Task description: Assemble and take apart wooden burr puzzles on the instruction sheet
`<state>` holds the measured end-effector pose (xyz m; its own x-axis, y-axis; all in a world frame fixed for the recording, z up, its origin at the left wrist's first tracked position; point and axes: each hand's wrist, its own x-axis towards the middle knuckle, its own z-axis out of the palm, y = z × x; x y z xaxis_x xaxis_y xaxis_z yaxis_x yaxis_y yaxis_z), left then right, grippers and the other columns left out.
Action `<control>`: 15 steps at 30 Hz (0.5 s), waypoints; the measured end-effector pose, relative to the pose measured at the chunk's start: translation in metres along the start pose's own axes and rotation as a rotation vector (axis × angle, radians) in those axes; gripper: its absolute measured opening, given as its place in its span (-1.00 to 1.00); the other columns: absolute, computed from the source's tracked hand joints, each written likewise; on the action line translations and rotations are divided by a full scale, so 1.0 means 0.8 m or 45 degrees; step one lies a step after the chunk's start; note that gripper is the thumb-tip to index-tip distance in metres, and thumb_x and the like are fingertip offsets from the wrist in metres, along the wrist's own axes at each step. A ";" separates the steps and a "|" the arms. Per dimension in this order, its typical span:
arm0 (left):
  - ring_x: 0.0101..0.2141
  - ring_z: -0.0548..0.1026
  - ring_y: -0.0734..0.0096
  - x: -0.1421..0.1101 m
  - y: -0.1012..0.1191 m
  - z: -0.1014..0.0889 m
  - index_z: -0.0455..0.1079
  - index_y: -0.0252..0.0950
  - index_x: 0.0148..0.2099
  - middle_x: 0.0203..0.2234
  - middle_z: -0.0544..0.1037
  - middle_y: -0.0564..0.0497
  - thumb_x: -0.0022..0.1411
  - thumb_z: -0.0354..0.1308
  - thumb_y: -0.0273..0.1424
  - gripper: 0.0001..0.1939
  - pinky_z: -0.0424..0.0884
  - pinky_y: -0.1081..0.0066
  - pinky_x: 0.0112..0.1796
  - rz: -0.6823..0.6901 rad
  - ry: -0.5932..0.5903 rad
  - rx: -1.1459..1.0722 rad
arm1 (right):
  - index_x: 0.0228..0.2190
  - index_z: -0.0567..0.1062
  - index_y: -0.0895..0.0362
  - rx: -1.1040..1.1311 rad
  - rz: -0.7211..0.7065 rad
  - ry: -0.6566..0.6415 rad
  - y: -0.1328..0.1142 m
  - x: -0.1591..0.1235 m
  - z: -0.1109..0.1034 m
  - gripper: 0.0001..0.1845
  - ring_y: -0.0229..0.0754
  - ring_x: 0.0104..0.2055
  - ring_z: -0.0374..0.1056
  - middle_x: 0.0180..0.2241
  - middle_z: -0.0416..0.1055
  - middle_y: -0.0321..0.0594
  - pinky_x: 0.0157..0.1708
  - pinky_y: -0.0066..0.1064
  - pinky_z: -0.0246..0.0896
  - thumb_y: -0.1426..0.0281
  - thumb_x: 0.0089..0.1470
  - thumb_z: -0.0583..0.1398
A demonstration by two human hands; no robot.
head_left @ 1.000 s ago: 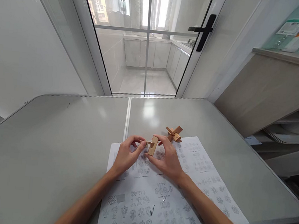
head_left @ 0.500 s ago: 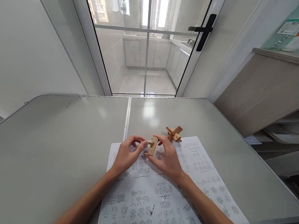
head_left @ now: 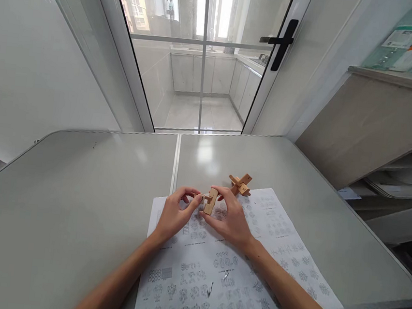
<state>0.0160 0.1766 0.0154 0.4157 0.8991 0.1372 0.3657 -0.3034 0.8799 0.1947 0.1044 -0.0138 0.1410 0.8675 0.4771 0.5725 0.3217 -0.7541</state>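
Note:
My right hand (head_left: 231, 221) is closed on a notched wooden puzzle block (head_left: 210, 202), thumb at its near end and fingers at its far end. Between the thumb and fingers of my left hand (head_left: 178, 212) is a smaller wooden puzzle piece (head_left: 203, 197), which meets the block's left side at the notch. My fingertips hide part of both pieces. Just beyond my right hand, several interlocked wooden pieces (head_left: 240, 183) stand as a cross-shaped cluster with dark marks on them. Under both hands lies a printed instruction sheet (head_left: 196, 255) full of small line diagrams.
The grey table (head_left: 77, 200) spreads to both sides, with a pale seam (head_left: 175, 163) running away from me. Beyond its far edge is a glass door (head_left: 202, 76) with a black handle (head_left: 283, 43). At right stands a shelf unit (head_left: 369, 126) with plastic-wrapped bottles (head_left: 409, 45) on top.

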 end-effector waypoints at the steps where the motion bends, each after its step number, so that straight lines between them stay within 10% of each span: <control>1: -0.28 0.54 0.32 0.000 0.000 0.000 0.55 -0.19 -0.11 -0.17 0.68 -0.01 0.38 0.18 -0.09 -0.71 0.47 0.31 -0.13 -0.001 -0.001 -0.001 | 0.16 0.35 -0.02 -0.001 -0.001 0.000 0.000 0.000 0.000 -0.39 0.04 -0.03 0.43 0.02 0.47 -0.11 -0.04 -0.07 0.45 0.28 0.13 0.39; 15: -0.30 0.53 0.30 0.001 0.000 0.001 0.55 -0.18 -0.12 -0.17 0.68 -0.03 0.37 0.17 -0.07 -0.69 0.48 0.29 -0.15 0.021 0.003 0.011 | 0.16 0.35 -0.03 -0.025 -0.003 -0.003 0.000 0.000 0.000 -0.38 0.05 -0.04 0.44 0.00 0.48 -0.11 -0.05 -0.06 0.47 0.26 0.12 0.39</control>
<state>0.0170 0.1771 0.0149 0.4197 0.8948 0.1526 0.3661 -0.3206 0.8736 0.1948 0.1043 -0.0141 0.1382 0.8675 0.4778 0.5887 0.3160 -0.7440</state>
